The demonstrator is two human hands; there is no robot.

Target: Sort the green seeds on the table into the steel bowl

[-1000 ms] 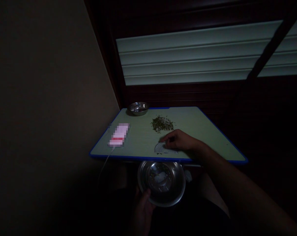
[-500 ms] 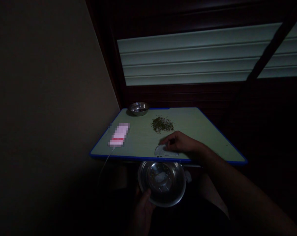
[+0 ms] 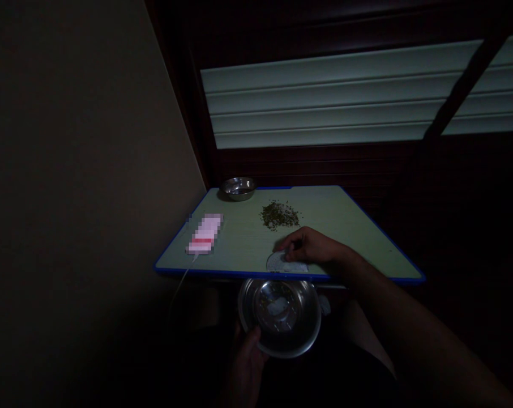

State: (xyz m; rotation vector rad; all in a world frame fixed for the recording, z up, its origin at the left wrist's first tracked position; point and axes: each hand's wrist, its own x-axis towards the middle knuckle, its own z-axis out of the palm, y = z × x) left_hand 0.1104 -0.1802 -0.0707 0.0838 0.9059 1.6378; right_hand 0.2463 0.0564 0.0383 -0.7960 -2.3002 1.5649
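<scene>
My left hand (image 3: 248, 357) grips the rim of a shiny metal bowl (image 3: 310, 323), thumb over the near left side. The bowl sits just below the table's front edge, its inside tilted toward me, with small specks in it. Above it, my right hand (image 3: 305, 245) is closed with fingers bent down on a pale, half-round flat piece (image 3: 276, 262) lying by the front edge. What that piece is made of is too dim to tell. A few dark grains lie at the edge beside it. Farther back is a loose heap of small greenish-brown grains (image 3: 279, 215).
The pale green table (image 3: 350, 209) has a blue rim. A second metal bowl (image 3: 238, 188) stands at its far left corner. A blurred-out phone (image 3: 204, 233) lies on the left, its white cable (image 3: 183, 279) hanging over the front edge. Dark slatted doors (image 3: 320, 96) rise behind.
Both hands keep almost the same places and grips. The few dark grains beside the pale piece sit slightly closer to the front edge. The view has shifted very slightly.
</scene>
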